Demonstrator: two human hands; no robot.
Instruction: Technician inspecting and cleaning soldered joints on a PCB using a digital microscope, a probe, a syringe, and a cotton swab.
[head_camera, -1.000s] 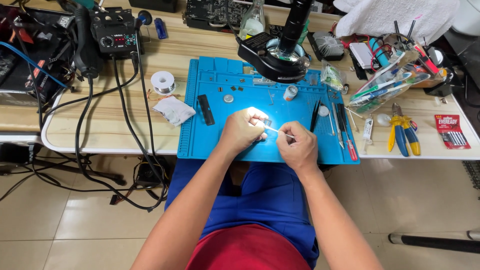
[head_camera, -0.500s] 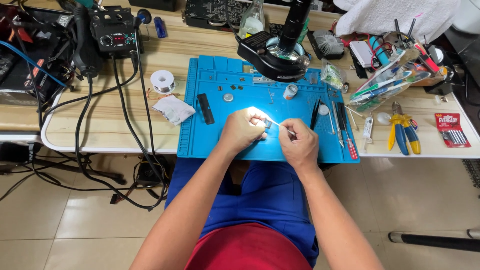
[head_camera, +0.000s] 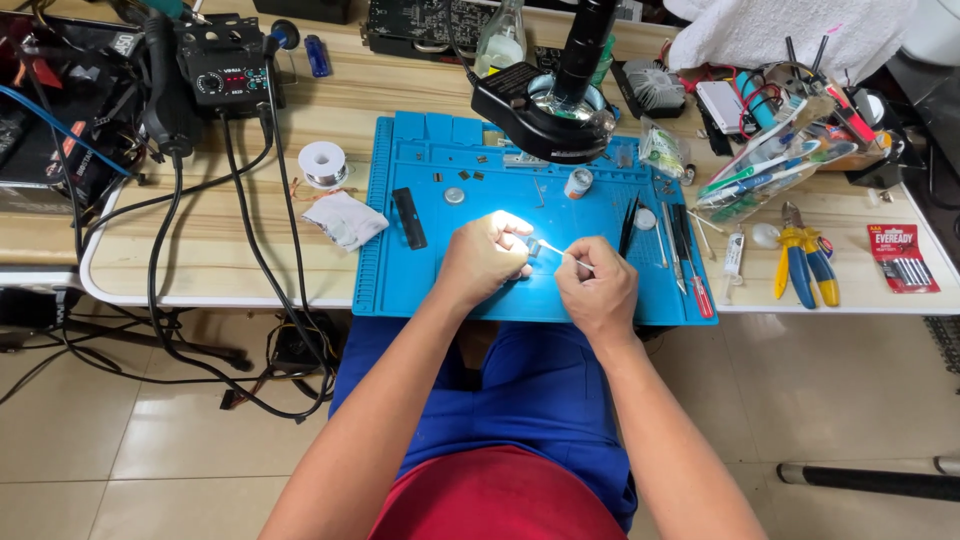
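A head-worn camera looks down at a wooden bench (head_camera: 250, 250) and a seated person's two bare hands.

At far left, a black soldering station (head_camera: 225, 65) sits at the back of the bench, its dark cables trailing over the near edge. To its right lie a spool of solder wire (head_camera: 322, 163) and a crumpled white cloth (head_camera: 345, 218).

A blue work mat (head_camera: 420, 280) fills the middle, with small screws and parts scattered on it and a black microscope (head_camera: 545, 105) standing at its far edge, casting a bright patch of light.

In that light, the left hand (head_camera: 483, 260) is curled closed, fingertips pinching a small pale part (head_camera: 533, 247) just above the mat. The right hand (head_camera: 597, 292), just beside it, pinches a thin white stick, seemingly a swab (head_camera: 562, 254). The stick's long axis runs from lower right to upper left; its tip points left at the part and touches or nearly touches it.

Judging by this, the work on the part looks to be under way; how much is done or left cannot be told, as the part is too small and glare-washed.

Right of the mat's centre lie tweezers (head_camera: 628, 222) and screwdrivers (head_camera: 690, 262), then yellow-and-blue pliers (head_camera: 805, 262), and a red pack of batteries (head_camera: 902, 257) at far right.
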